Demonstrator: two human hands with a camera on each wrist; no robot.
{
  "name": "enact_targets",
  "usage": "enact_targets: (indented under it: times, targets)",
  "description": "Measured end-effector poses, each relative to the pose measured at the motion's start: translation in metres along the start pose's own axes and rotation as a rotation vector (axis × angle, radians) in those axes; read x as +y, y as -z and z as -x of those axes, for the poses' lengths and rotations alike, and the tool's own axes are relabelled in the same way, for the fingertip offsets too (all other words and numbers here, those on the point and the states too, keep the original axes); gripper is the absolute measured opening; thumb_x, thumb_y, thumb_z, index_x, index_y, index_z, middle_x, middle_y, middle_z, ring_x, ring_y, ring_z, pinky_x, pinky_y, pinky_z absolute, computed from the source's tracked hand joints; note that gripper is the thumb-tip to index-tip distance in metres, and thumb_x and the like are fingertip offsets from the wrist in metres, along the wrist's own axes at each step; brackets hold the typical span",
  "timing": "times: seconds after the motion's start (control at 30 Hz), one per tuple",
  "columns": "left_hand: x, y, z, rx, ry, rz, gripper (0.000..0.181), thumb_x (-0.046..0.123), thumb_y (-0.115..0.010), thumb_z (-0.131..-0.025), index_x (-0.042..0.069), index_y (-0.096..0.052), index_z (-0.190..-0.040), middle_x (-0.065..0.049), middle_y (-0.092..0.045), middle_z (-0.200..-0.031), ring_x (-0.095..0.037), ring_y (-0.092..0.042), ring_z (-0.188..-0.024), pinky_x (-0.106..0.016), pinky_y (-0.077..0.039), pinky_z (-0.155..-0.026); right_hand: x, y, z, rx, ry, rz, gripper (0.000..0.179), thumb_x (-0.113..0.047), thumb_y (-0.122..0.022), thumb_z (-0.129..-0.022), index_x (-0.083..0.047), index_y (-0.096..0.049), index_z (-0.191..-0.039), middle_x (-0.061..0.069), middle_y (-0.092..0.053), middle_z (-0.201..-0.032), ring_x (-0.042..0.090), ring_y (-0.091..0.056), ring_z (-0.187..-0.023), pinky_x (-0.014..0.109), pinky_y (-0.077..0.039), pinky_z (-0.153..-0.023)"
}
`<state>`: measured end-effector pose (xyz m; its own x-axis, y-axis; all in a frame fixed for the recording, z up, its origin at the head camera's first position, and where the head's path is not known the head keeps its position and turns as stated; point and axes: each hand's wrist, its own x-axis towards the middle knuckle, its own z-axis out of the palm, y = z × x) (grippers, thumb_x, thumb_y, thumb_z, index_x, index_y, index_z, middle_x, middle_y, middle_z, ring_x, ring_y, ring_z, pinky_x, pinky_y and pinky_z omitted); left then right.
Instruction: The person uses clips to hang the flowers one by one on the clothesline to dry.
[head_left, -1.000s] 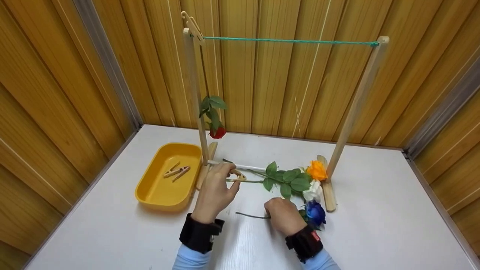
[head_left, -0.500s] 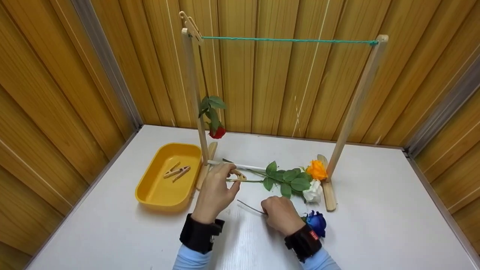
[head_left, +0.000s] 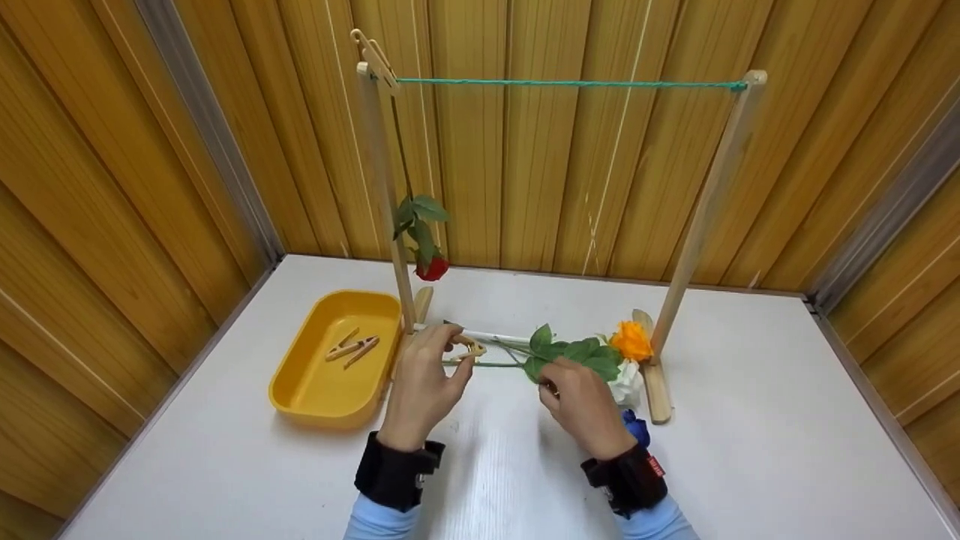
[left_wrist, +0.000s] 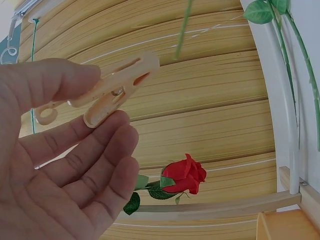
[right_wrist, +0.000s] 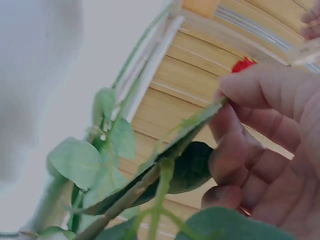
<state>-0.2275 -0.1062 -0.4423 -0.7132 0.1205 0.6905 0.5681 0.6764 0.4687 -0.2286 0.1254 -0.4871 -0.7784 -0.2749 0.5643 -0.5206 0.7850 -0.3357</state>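
My left hand point(head_left: 424, 390) pinches a wooden clothespin point(left_wrist: 122, 82) between thumb and fingers, its jaws pointing away from the palm. My right hand point(head_left: 589, 405) grips a blue rose point(head_left: 636, 429) by the stem, which is lifted off the table. In the right wrist view, thumb and forefinger pinch beside its green leaves point(right_wrist: 192, 165); the bloom is partly hidden behind the wrist in the head view. Beyond the hands, an orange rose point(head_left: 631, 341) and a white rose point(head_left: 626, 384) lie on the table. A red rose point(head_left: 432, 268) hangs upside down from another clothespin point(head_left: 376, 66).
A green cord point(head_left: 562, 82) runs between two wooden posts, the left one point(head_left: 384, 165) and the right one point(head_left: 705, 217). Left of the rack stands a yellow tray point(head_left: 330, 405) with several clothespins point(head_left: 351, 347). A white bar point(head_left: 495, 334) joins the posts low down.
My right hand has raised the blue rose from the table, moving it forward and turning its stem end up. The left hand stays almost in place with the clothespin.
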Motion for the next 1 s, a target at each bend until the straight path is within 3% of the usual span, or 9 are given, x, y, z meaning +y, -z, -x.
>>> enact_targets:
  times: [0.23, 0.53, 0.77, 1.0]
  targets:
    - [-0.001, 0.003, 0.005, 0.041, 0.004, 0.003, 0.031, 0.006, -0.087, -0.082, 0.002, -0.070, -0.108, -0.008, -0.070, -0.093, -0.025, -0.065, -0.085, -0.037, -0.054, -0.076, -0.005, 0.013, -0.006, 0.120, -0.068, -0.213, 0.010, 0.004, -0.077, -0.087, -0.006, -0.074, -0.088, 0.000, -0.062, -0.083, 0.010, -0.055, -0.070, 0.024, -0.048, -0.061]
    - [0.002, 0.010, -0.001, 0.009, 0.000, -0.002, 0.031, 0.007, -0.086, -0.083, 0.003, -0.069, -0.109, -0.008, -0.069, -0.094, -0.024, -0.064, -0.085, -0.037, -0.054, -0.077, -0.008, 0.028, -0.025, 0.066, -0.125, -0.434, 0.002, -0.006, -0.074, -0.094, -0.007, -0.076, -0.095, -0.002, -0.069, -0.087, 0.010, -0.058, -0.070, 0.023, -0.049, -0.064]
    - [0.013, 0.031, -0.029, -0.034, -0.064, -0.015, 0.030, 0.010, -0.085, -0.086, 0.002, -0.069, -0.110, -0.010, -0.068, -0.096, -0.025, -0.063, -0.088, -0.038, -0.058, -0.080, 0.002, 0.035, -0.049, 0.084, -0.117, -0.495, 0.004, -0.004, -0.075, -0.092, -0.006, -0.075, -0.089, 0.001, -0.069, -0.083, 0.009, -0.056, -0.069, 0.022, -0.046, -0.064]
    - [0.027, 0.053, -0.066, -0.050, -0.205, -0.081, 0.029, 0.010, -0.085, -0.086, 0.001, -0.068, -0.108, -0.011, -0.068, -0.097, -0.028, -0.062, -0.090, -0.038, -0.056, -0.081, 0.009, 0.041, -0.074, 0.069, -0.095, -0.540, 0.008, 0.001, -0.074, -0.092, -0.005, -0.073, -0.087, 0.004, -0.069, -0.078, 0.009, -0.054, -0.068, 0.020, -0.045, -0.063]
